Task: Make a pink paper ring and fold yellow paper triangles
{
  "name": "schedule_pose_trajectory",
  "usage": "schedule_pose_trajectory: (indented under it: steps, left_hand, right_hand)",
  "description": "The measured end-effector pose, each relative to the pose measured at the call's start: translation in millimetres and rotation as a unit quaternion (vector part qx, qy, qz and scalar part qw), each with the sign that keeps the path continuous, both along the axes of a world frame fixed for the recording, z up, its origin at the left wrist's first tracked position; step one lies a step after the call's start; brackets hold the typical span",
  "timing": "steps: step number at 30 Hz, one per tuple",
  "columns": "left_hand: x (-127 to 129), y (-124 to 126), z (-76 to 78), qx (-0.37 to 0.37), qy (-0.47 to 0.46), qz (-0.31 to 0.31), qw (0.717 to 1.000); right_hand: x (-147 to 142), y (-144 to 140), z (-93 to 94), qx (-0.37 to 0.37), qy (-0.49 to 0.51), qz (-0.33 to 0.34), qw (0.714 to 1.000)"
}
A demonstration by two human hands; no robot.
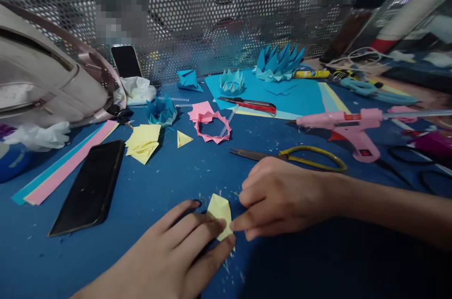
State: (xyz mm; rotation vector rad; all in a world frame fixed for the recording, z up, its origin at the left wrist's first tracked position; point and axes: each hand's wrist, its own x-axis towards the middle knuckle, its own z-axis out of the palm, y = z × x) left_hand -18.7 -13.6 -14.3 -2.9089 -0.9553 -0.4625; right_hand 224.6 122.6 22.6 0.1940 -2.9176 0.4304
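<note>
A small folded piece of pale yellow paper (pixel 218 204) lies on the blue tabletop between my hands. My left hand (pixel 176 247) rests over its lower part, fingers stretched out and apart, with fingertips pressing on the paper. From the right, my right hand (pixel 282 200) reaches in with most fingers curled under; its index fingertip touches the paper's right edge, and I see nothing inside the fist. Just behind the right hand lie yellow-handled scissors (pixel 310 153), partly hidden by it. A folded yellow triangle (pixel 183 139) and a stack of yellow paper squares (pixel 144 141) lie farther back.
A pink folded-paper ring (pixel 213 139), a red box cutter (pixel 259 104) and a pink glue gun (pixel 353 129) lie beyond my hands. Blue folded-paper pieces (pixel 278 63) stand at the back. Left are a black phone (pixel 88 186), paper strips (pixel 74 162) and a bag (pixel 52 73).
</note>
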Motion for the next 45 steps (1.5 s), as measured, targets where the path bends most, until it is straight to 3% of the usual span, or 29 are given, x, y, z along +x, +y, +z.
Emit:
schedule_pose_trajectory:
  steps: [9,16,20,27,34,36,40,45]
  left_hand:
    - [4,7,28.5,0.01,0.032,-0.012,0.999]
    - [2,5,23.5,-0.009,0.039,-0.023,0.999]
    - [3,5,19.1,0.032,-0.016,-0.01,0.999]
    - [1,4,32.3,-0.033,0.05,-0.025,0.998]
    - [0,6,36.1,-0.034,0.066,-0.036,0.997]
    - [0,4,36.5,-0.057,0.077,-0.033,0.995]
    - [-1,0,37.2,-0.098,0.067,-0.018,0.993]
    - [0,0,39.6,-0.113,0.047,-0.021,0.992]
  right_hand:
    - [1,-5,-4.2,0.036,0.005,0.012,0.999]
    - [1,-9,-4.8,0.028,-0.002,0.004,1.0]
    - [1,-10,-4.1,0.03,0.008,-0.004,0.999]
    - [-2,-5,-6.5,0.031,-0.001,-0.077,0.997]
    - [-3,-14,4.1,0.127,-0.056,-0.109,0.984]
    - [-1,-19,3.8,0.148,-0.046,-0.089,0.984]
    - [2,-18,0.1,0.078,-0.012,0.001,0.997]
    - [2,-2,-2.4,0.031,-0.003,-0.076,0.997]
